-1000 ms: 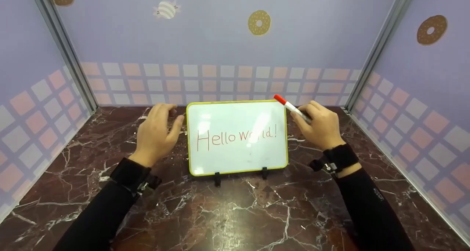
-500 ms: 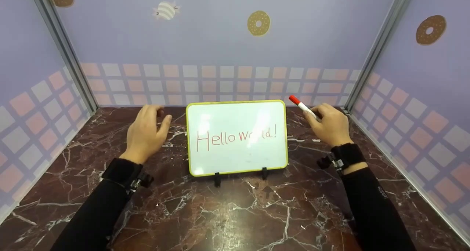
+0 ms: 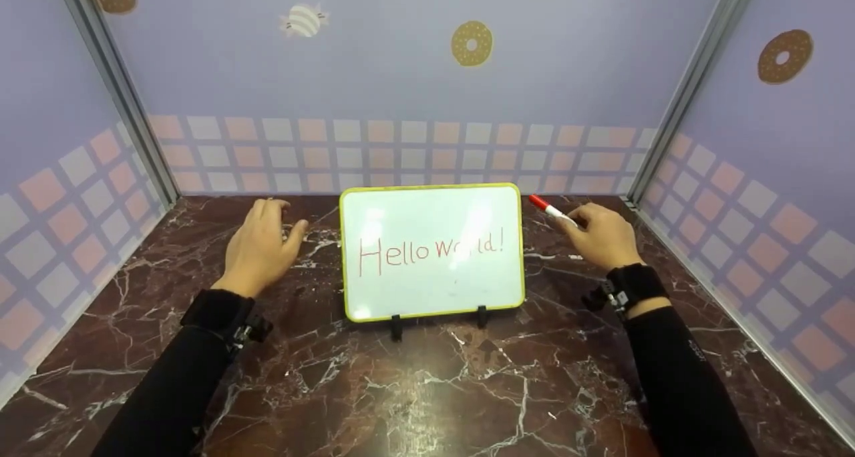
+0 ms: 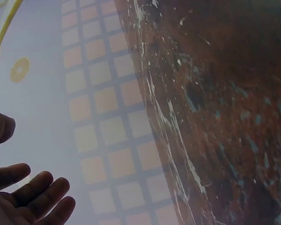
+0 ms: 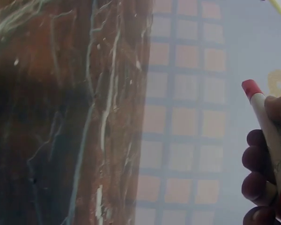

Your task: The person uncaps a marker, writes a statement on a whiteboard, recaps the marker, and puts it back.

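Note:
A small whiteboard [image 3: 434, 286] with a yellow frame stands in the middle of the head view, bearing "Hello World!" in thin red letters. To its right, my right hand [image 3: 602, 235] pinches a white marker [image 3: 553, 211] with a red cap, the capped end pointing up and left toward the board. In the right wrist view the thumb lies along the marker [image 5: 269, 126] and curled fingers sit behind it. Left of the board, my left hand [image 3: 257, 248] holds nothing; its fingers are loosely bent, apart from the frame.
Two black stand feet [image 3: 396, 327] support the board's lower edge. The dark red marbled table [image 3: 414, 390] stretches around it. Purple walls [image 3: 394, 63] with a pink and white check band enclose the back and both sides, with metal posts [image 3: 123, 89] in the corners.
Both hands have moved outward from the board, the left one leftward and the right one rightward with the marker. Over the last half second they sank slightly. The board stayed put.

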`<state>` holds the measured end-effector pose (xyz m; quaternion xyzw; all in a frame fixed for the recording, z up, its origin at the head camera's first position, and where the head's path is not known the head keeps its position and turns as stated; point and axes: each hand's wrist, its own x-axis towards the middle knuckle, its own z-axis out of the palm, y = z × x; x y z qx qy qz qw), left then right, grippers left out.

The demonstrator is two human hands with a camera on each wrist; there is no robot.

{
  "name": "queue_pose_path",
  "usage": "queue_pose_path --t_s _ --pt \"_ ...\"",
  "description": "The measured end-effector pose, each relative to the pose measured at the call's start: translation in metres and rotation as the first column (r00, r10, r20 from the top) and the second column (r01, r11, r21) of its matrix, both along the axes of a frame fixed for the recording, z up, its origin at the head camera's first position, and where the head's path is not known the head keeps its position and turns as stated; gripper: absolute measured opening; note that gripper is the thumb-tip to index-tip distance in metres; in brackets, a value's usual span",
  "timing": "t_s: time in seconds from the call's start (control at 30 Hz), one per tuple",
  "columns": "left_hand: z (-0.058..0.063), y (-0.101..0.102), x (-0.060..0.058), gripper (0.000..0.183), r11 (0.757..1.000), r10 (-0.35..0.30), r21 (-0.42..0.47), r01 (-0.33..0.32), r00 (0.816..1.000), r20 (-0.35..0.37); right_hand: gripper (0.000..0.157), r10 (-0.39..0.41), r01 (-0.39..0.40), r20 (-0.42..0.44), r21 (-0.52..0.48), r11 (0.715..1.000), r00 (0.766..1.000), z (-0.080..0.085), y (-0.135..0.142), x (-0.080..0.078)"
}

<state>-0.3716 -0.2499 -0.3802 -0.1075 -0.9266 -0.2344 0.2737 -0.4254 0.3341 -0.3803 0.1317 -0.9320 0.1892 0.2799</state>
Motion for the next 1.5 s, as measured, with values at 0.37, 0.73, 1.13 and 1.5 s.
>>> queue_pose_path --t_s 0.37,0.73,1.13,1.5 --pt "-0.008 -0.005 -0.002 0.058 0.997 0.038 -0.071 -0.026 0.984 0.173 0.035 -0.019 0.007 0.173 0.069 0.998 0.985 -0.013 0.011 -0.007" --pt "-0.015 -0.008 -0.008 0.064 0.988 0.04 -0.153 -0.001 0.966 0.255 0.036 -0.02 -0.006 0.263 0.098 0.995 0.965 -0.019 0.015 -0.011" --pt "-0.018 -0.009 -0.008 0.062 0.984 0.048 -0.177 -0.002 0.966 0.255 0.034 -0.026 -0.013 0.302 0.126 0.992 0.953 -0.027 0.016 -0.015" --pt "-0.019 -0.01 -0.006 0.061 0.985 0.039 -0.173 0.012 0.956 0.29 0.034 -0.043 -0.02 0.37 0.165 0.986 0.928 -0.033 0.017 -0.015"
